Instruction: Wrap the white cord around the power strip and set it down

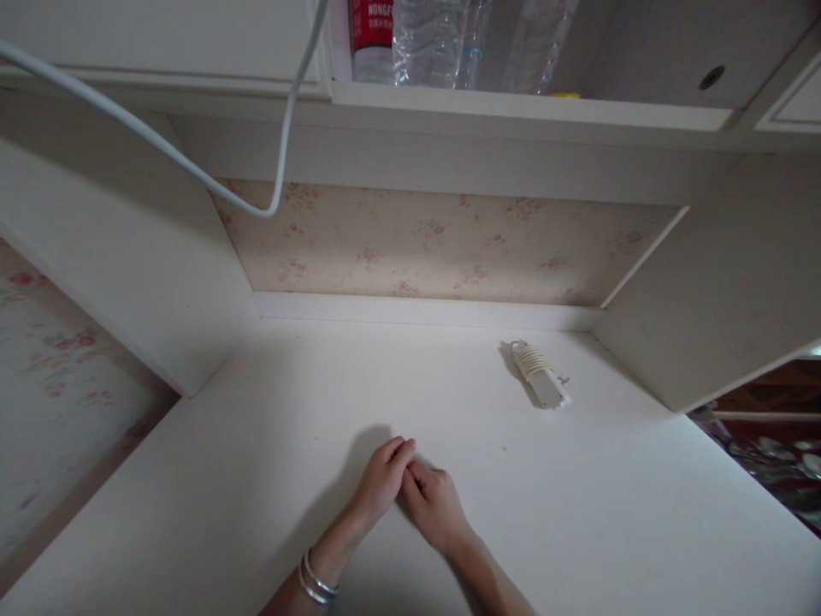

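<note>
Held the left hand [380, 481] against the right hand [440, 506] over the white desktop [256, 479], touching near the fingertips. Had the fingers [398, 452] of both hands curled inward, loosely balled rather than spread; could not tell from above whether grasping anything inside. Wore silver bangles [314, 580] on the left wrist, behind the left fingers. Saw a cord-wrapped white block [542, 376] on the desktop, ahead of the fingers and to the right, well apart from both hands, lying at a slant with cord wound around the far half and small prongs jutting out on the right. Saw floral wallpaper [410, 248] straight ahead of the fingers, past the desktop's back edge. Noted, higher up beyond the fingers, a shelf [513, 100] with a red-labelled bottle [373, 30] and, just beside, clear plastic bottles [428, 43]. Saw a pale cable [173, 152] hanging in a sharp bend, above and left of the fingers.
</note>
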Tool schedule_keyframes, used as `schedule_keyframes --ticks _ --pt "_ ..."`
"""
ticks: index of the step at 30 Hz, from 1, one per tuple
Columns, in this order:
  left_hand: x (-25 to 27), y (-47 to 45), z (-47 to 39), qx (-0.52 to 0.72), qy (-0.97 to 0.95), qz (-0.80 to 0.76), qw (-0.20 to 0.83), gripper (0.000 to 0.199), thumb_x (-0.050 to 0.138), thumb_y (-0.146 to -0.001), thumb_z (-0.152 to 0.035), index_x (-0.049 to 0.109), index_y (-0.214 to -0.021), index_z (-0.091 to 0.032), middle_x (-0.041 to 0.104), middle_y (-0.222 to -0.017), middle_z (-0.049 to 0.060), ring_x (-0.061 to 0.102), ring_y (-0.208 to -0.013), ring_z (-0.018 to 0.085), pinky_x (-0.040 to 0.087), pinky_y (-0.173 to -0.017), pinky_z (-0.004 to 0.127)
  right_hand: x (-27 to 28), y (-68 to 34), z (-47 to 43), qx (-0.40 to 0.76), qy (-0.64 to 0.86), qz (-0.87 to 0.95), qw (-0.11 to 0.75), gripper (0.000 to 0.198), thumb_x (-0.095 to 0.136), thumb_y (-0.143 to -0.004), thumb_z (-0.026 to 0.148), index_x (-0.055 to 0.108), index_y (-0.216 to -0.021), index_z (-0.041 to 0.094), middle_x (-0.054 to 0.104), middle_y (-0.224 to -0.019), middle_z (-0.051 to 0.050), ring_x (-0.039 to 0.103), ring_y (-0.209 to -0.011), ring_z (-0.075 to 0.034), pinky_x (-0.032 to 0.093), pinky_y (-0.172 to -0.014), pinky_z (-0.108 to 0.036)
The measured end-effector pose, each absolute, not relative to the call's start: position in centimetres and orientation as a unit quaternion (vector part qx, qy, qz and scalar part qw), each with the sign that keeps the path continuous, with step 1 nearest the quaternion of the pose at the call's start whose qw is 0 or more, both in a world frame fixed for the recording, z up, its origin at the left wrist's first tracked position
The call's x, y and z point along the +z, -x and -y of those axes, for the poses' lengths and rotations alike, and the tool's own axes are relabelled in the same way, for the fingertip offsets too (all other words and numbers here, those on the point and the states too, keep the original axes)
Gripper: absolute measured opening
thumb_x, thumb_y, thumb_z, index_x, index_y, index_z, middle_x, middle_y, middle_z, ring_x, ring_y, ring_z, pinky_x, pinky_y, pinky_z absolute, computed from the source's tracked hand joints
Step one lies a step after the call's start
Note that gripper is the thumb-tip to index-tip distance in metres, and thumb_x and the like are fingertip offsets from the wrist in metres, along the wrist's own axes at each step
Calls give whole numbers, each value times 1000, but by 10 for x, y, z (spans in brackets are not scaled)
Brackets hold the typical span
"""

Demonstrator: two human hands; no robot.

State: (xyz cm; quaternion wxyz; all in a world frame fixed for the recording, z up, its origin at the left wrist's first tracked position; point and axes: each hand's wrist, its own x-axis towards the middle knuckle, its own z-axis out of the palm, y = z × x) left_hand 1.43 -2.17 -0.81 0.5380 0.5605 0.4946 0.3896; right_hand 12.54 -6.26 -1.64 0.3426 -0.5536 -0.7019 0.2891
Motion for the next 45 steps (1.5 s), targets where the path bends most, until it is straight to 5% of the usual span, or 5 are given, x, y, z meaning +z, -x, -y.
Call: schedule_keyframes --ticks 45 --pt "-9 -14 22 382 -564 -504 531 38 46 -84 -49 38 -61 -20 38 -59 -4 36 -61 13 31 -59 24 -17 -125 63 291 552 705 337 32 37 -94 28 56 -70 19 59 -62 1 50 -55 -10 34 -56 -20"
